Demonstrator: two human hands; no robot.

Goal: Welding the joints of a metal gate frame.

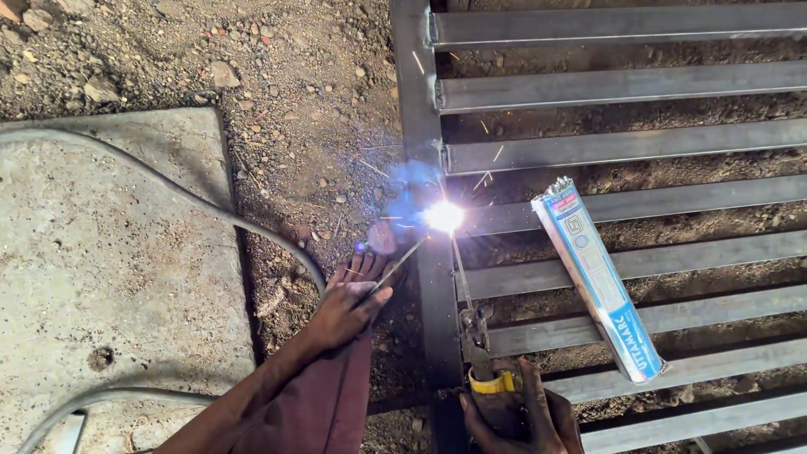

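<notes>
Nearest, the right hand (517,416) is clamped on an electrode holder (479,349), its welding rod (461,269) reaching up to a bright arc (443,217) on the steel grille frame (420,126). Left hand (349,311) pinches a thin rod (395,267) beside the arc. Right of them, a packet of electrodes (598,277) lies across the bars; a cable (168,189) crosses the concrete slab (101,252).

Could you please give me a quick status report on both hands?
Right hand grips electrode holder, arc lit at gate frame. Left hand steadies thin rod. Electrode packet lies across bars.
</notes>
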